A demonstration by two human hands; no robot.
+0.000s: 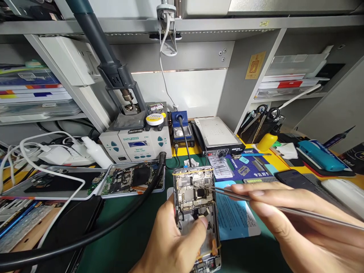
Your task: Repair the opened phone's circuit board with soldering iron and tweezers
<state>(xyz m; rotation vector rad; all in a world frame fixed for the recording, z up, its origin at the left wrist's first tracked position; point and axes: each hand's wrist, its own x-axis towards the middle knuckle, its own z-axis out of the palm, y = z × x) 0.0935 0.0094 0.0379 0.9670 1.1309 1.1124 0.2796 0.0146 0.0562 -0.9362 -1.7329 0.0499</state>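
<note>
An opened smartphone [186, 223] with its circuit board [189, 184] bare is gripped in my left hand [179, 242], the thumb lying across the lower half of the frame. A rubber band or yellowish strip crosses its top edge. Between the thumb and fingers of my right hand [287, 212] is a pair of metal tweezers [273, 208]. Their tips reach over the upper right of the board, near a dark square chip [201, 193]; whether they touch it I cannot tell. A blue and white card [237, 216] lies beneath, right of the phone.
A hot-air rework station [139, 146] stands behind at left, its black hose [127, 216] curving across the left side. Beyond the phone are a soldering iron stand [180, 127] and a hot plate [217, 132]. Trays of boards [131, 180], a yellow bottle [267, 140] and a dark phone [294, 180] surround the mat.
</note>
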